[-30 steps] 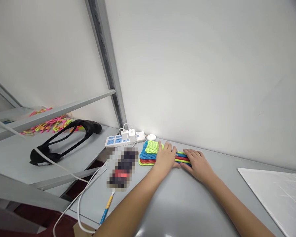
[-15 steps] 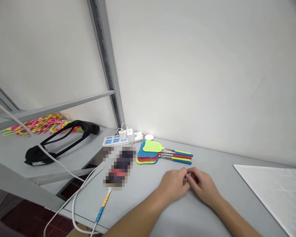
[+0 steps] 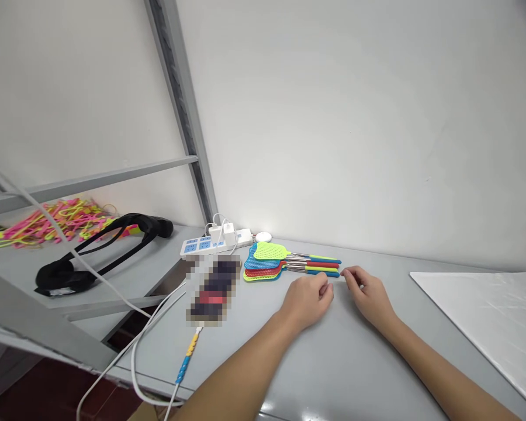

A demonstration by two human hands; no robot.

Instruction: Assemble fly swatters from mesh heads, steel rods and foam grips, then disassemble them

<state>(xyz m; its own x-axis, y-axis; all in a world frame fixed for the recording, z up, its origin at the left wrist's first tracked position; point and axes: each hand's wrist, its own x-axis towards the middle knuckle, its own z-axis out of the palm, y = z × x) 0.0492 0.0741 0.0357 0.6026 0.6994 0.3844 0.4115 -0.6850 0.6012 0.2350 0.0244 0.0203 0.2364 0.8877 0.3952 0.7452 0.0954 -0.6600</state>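
Rubber bands (image 3: 48, 217), pink and yellow, lay in a heap far to the left of the fly swatters (image 3: 284, 264), with a black headset (image 3: 100, 248) nearer in and a white power strip (image 3: 213, 242) just left of the swatters' mesh heads. A blurred dark device sat on its cable, left of and nearer than the swatters. The swatters lay stacked flat on the grey table (image 3: 342, 362), close to the wall, handles pointing right. The left hand (image 3: 307, 297) rested on the table just in front of the handles, fingers loosely curled and holding nothing. The right hand (image 3: 368, 292) lay just right of the handle ends, fingertips near the blue tip but apart from it, also loosely curled and empty. A white sheet (image 3: 486, 321) lay well right of the swatters. To take one swatter cleanly, it would be best to pinch the top handle alone at its end and lift it straight off. Half a second earlier both hands were touching each other nearer the table edge; by now they had parted and moved closer to the handles.
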